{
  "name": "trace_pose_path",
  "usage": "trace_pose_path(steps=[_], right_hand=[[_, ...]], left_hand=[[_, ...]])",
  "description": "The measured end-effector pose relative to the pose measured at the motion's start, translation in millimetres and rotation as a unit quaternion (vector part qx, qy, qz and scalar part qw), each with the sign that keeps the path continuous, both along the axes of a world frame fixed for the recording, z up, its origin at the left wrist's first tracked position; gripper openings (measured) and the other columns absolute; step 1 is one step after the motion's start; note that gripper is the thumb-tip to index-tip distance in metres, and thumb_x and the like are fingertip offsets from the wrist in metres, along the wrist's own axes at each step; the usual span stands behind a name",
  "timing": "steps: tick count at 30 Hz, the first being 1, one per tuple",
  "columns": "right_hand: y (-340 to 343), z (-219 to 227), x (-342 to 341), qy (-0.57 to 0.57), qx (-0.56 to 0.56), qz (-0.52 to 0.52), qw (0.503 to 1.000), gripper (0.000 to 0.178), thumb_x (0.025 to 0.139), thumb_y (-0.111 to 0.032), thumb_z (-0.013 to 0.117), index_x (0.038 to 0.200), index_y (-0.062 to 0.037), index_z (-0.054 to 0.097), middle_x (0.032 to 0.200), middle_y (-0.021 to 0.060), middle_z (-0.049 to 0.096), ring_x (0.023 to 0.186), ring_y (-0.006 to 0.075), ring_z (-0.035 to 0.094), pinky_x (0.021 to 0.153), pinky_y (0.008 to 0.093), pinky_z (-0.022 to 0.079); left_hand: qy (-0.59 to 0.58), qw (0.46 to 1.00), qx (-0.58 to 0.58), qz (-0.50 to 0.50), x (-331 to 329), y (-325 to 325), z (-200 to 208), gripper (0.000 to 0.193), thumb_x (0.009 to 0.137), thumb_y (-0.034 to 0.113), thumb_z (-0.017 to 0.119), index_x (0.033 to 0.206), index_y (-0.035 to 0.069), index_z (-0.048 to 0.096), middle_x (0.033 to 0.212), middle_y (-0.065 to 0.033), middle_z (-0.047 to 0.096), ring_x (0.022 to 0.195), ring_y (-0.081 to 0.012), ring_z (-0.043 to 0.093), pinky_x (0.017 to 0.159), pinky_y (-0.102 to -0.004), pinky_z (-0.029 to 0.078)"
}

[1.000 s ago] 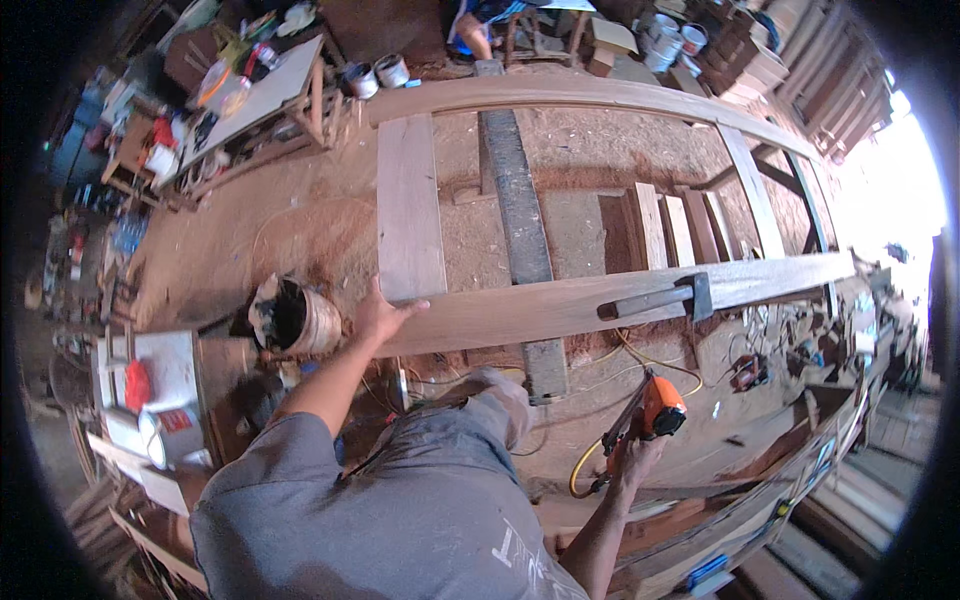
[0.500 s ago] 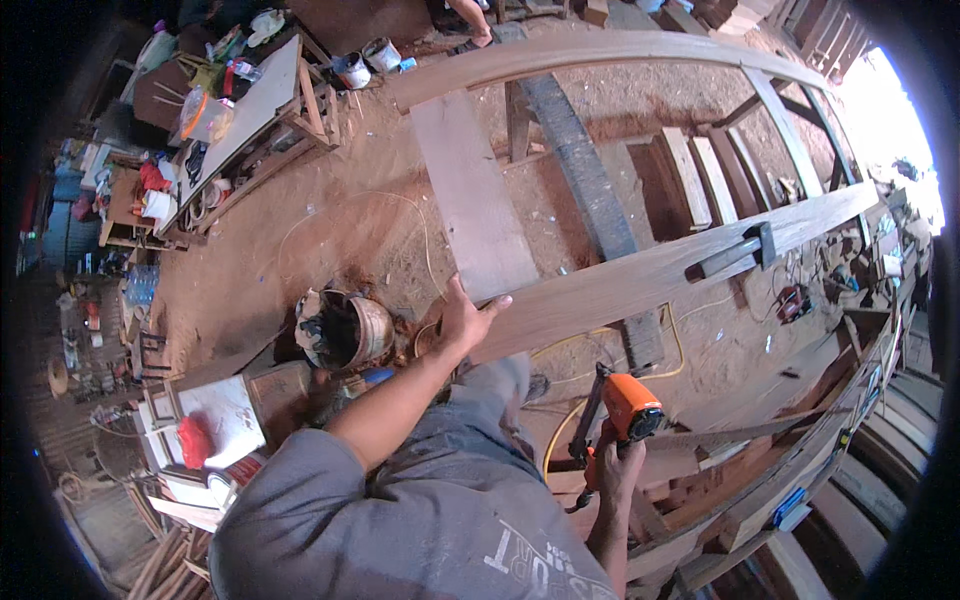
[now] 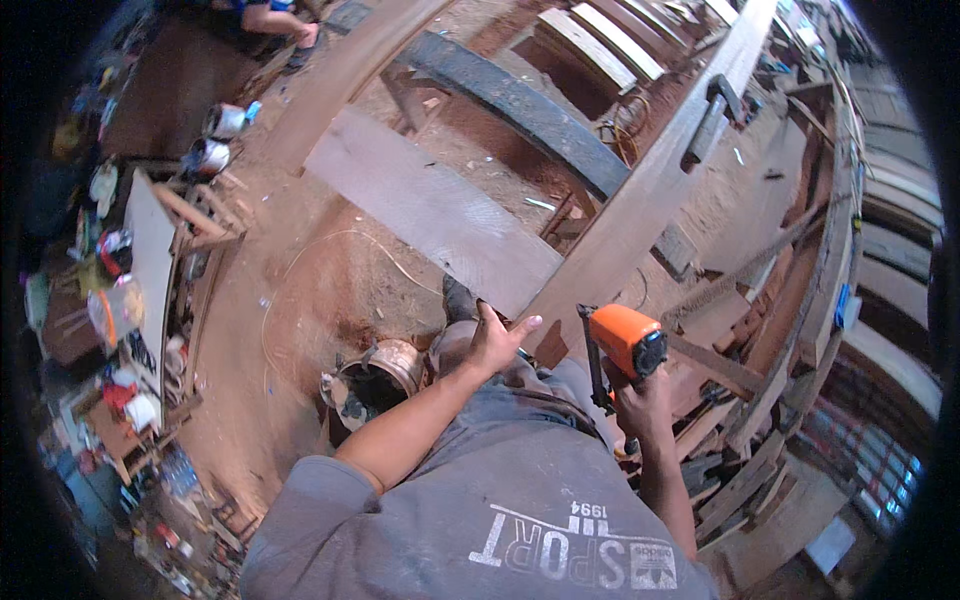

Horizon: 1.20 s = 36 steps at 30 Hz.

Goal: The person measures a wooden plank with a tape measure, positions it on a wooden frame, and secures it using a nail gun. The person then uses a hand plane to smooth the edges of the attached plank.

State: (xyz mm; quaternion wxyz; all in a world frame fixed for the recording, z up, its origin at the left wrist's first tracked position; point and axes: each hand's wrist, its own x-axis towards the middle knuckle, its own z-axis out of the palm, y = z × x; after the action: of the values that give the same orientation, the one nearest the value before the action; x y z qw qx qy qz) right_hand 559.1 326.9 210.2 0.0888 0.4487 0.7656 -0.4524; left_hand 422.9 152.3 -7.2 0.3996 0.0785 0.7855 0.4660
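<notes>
A wooden frame stretches away in front of me: a long rail (image 3: 650, 190) on the right and a wide pale crosspiece (image 3: 430, 205) meeting it at the near corner. My left hand (image 3: 492, 345) holds that corner, thumb and index finger spread at the joint; its other fingers are hidden. In my right hand (image 3: 645, 400) is an orange nail gun (image 3: 625, 335) with a black end cap and magazine, raised just right of the rail's near end. A dark clamp-like bar (image 3: 708, 125) sits against the rail farther along.
A dirty bucket (image 3: 390, 370) stands left of my legs. Stacked timber (image 3: 800, 340) lines the right side. A cluttered workbench (image 3: 150, 270) is at the left. Another person's leg (image 3: 285, 25) shows at the far left, near paint cans (image 3: 225, 122). A dark beam (image 3: 520, 110) crosses under the frame.
My view has turned, so the frame now slants more steeply up to the right. The nail gun has come up closer to the frame's near corner. My left hand stays at that corner.
</notes>
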Motion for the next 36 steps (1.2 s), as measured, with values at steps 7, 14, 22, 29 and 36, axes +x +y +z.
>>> trace_pose_path(steps=[7,14,22,29,36], right_hand=[[-22.1,-7.3,-42.1,-0.001,-0.009,-0.056,0.998,0.027,0.101,-0.025,0.072,0.111,0.0000,0.074,0.073,0.0110,0.071,0.064,0.0179,0.070,0.060,0.0366,0.055],[-32.4,-18.5,-54.3,-0.037,0.017,-0.034,0.999,0.028,0.102,-0.027,0.072,0.115,-0.0020,0.075,0.074,0.0114,0.072,0.064,0.0161,0.072,0.058,0.0359,0.056],[-20.9,-17.3,-58.8,-0.080,0.072,0.053,0.993,0.029,0.095,-0.022,0.076,0.121,-0.0086,0.077,0.096,0.0215,0.079,0.091,0.0356,0.079,0.079,0.0444,0.060],[2.0,-28.2,-51.7,-0.078,0.125,0.173,0.974,0.025,0.098,-0.022,0.074,0.111,-0.0006,0.075,0.086,0.0227,0.075,0.081,0.0315,0.077,0.076,0.0434,0.058],[23.8,-29.2,-53.3,-0.048,0.141,0.255,0.956,0.022,0.096,-0.022,0.074,0.100,-0.0003,0.074,0.082,0.0261,0.074,0.087,0.0456,0.076,0.071,0.0516,0.061]], left_hand=[[-0.026,0.998,0.047,-0.035,-9.7,-12.4,-4.7,0.102,0.094,0.052,0.082,0.148,-0.015,0.027,0.141,-0.0380,0.059,0.132,-0.0500,0.061,0.111,-0.0507,0.049],[-0.010,0.998,0.038,-0.044,-7.3,-13.3,-13.2,0.097,0.095,0.053,0.080,0.145,-0.011,0.028,0.133,-0.0424,0.061,0.125,-0.0567,0.061,0.105,-0.0554,0.051],[-0.086,0.996,0.024,-0.007,-3.0,-7.2,-4.6,0.088,0.094,0.048,0.080,0.141,-0.011,0.035,0.132,-0.0394,0.064,0.124,-0.0533,0.065,0.105,-0.0536,0.052],[-0.078,0.996,0.021,0.042,4.0,-2.9,12.7,0.089,0.094,0.050,0.079,0.146,-0.007,0.034,0.138,-0.0358,0.063,0.132,-0.0494,0.062,0.109,-0.0519,0.050],[-0.009,0.985,0.068,0.160,36.3,8.5,8.7,0.081,0.097,0.056,0.075,0.141,-0.002,0.039,0.125,-0.0319,0.071,0.115,-0.0514,0.069,0.096,-0.0546,0.055]])
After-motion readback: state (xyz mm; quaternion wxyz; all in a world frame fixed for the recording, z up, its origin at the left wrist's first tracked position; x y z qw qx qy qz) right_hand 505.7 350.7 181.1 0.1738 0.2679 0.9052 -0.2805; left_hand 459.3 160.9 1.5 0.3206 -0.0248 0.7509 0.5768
